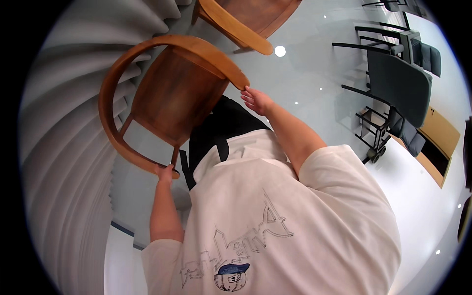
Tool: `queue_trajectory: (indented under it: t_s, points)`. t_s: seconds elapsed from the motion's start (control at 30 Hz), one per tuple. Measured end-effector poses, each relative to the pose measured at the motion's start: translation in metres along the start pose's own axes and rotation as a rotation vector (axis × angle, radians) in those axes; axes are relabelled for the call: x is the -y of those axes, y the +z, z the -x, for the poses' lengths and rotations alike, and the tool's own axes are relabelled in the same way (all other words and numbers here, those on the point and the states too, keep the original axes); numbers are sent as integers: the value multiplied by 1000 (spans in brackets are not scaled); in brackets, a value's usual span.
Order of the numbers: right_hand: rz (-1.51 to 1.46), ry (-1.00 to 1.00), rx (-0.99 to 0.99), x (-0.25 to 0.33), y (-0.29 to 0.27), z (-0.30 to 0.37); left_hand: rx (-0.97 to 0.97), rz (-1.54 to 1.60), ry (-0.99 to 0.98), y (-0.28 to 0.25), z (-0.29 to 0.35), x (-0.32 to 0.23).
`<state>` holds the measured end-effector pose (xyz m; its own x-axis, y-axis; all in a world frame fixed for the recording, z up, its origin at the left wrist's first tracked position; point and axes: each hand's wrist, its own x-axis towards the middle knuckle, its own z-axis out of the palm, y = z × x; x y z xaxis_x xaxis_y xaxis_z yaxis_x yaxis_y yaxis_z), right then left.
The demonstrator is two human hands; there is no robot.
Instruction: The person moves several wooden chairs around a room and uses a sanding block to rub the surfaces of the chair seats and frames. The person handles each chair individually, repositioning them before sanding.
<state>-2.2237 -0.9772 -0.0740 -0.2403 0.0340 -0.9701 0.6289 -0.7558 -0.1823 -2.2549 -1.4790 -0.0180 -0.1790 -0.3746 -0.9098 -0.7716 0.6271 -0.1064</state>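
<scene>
A brown wooden armchair (172,93) with a curved one-piece back-and-arm rail stands in front of me, its seat facing my body. My left hand (165,173) is closed around the end of the left arm of the rail; some of its fingers are hidden. At the tip of the other arm is my right hand (256,101), its fingertips pressed against the wood and the fingers bent. My black trousers (221,120) are close to the front edge of the seat.
Grey pleated curtains (69,93) hang along the left, close to the chair's rail. A second wooden chair (241,22) stands just beyond. To the right are a dark grey table or seat panel (398,86), black-legged furniture and a wooden cabinet (440,142) on a glossy grey floor (300,73).
</scene>
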Motion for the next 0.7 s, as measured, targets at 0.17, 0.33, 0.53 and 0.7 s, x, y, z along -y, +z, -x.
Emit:
queue_trajectory:
  t_s: [0.17, 0.33, 0.53, 0.7]
  points:
    - [103, -14, -53, -1, -8, -8, -6, 15, 50, -10, 27, -18]
    - [126, -21, -17, 1, -6, -10, -3, 0, 67, -17, 18, 8]
    - [126, -41, -32, 3, 1, -16, 67, 40, -48, -12, -12, 47]
    - [442, -16, -91, 6, -12, -8, 36, 32, 82, 5, 11, 30]
